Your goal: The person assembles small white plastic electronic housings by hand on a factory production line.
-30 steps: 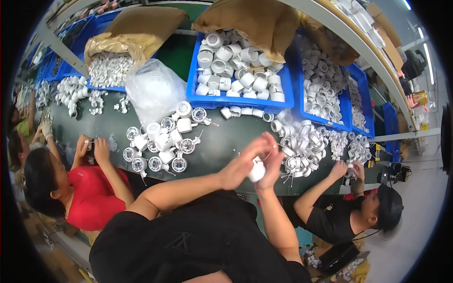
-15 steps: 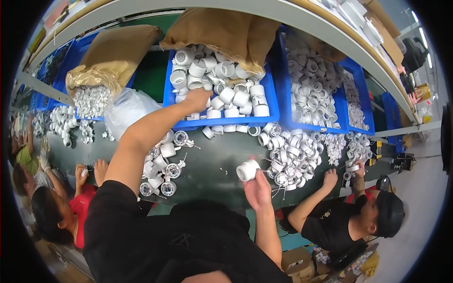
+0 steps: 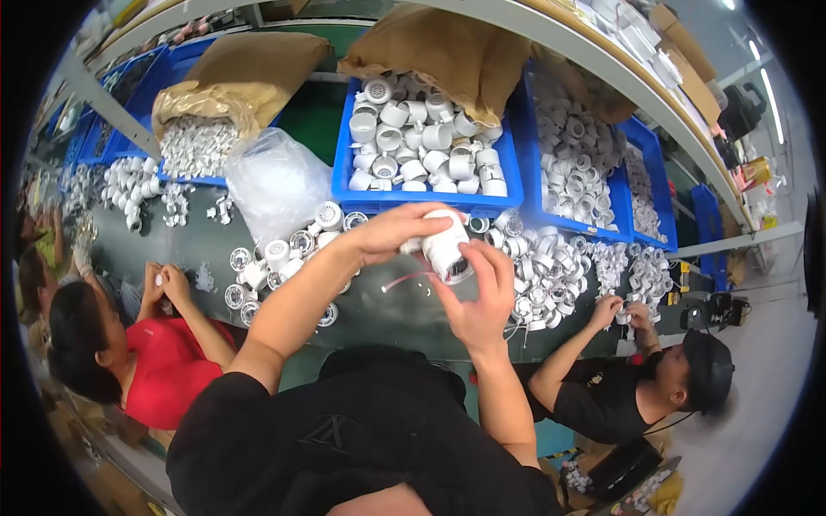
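Observation:
Both hands hold a white cylindrical plastic housing [image 3: 442,249] above the middle of the green bench. My left hand [image 3: 391,234] grips its upper end from the left, thumb and fingers closed on it. My right hand [image 3: 482,301] has its fingers and thumb round the lower right end, where a clear rim shows. A thin reddish wire [image 3: 408,279] with a small white plug sticks out to the left below the housing. Straight beyond stands a blue bin [image 3: 426,204] of loose white cup-shaped parts [image 3: 437,136].
Piles of white parts lie left [image 3: 254,273] and right [image 3: 546,279] of my hands. A clear plastic bag [image 3: 280,185] rests beside the bin. Further blue bins stand right, under a shelf [image 3: 602,52]. Co-workers sit left, in red [image 3: 172,370], and right, in a black cap [image 3: 707,370].
My left hand has come back from the bin and now grips the housing together with my right hand. The right hand has lifted it away from the bench front, toward the bin.

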Tool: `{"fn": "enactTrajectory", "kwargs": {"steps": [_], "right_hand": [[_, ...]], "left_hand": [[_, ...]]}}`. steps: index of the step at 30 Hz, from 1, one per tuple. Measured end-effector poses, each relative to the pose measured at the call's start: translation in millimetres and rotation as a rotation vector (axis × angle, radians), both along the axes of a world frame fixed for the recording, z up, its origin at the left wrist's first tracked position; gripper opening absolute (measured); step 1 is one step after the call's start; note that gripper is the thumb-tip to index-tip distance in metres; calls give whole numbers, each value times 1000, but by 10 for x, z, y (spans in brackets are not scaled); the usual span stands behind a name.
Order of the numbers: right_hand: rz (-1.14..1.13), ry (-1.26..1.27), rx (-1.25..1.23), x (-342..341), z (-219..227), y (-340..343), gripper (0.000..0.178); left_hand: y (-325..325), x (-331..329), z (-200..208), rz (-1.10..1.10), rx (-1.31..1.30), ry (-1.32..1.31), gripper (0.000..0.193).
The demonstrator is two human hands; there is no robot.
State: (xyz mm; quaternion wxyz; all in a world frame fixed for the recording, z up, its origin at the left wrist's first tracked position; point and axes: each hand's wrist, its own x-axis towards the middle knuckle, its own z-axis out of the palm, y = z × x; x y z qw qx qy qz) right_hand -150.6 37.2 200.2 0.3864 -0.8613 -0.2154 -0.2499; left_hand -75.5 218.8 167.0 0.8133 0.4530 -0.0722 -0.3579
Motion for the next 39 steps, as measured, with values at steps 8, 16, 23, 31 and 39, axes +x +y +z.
{"fn": "enactTrajectory", "kwargs": {"steps": [8, 16, 23, 31, 39], "right_hand": [[108, -5, -14, -366, -69, -106, 71], [118, 11, -76, -577, -217, -8, 85], [343, 717, -535, -599, -481, 336, 95], [423, 872, -319, 176, -1563, 1428, 88], [-81, 623, -73, 434, -1628, 366, 39]], "left_hand": [[-152, -695, -149, 75, -127, 94, 29], [-237, -1110, -118, 197, -89, -63, 39], [23, -1575, -820, 279, -216, 618, 72], [549, -1913, -1376, 969, -371, 628, 81], [317, -1780, -1471, 736, -14, 527, 45]]}}
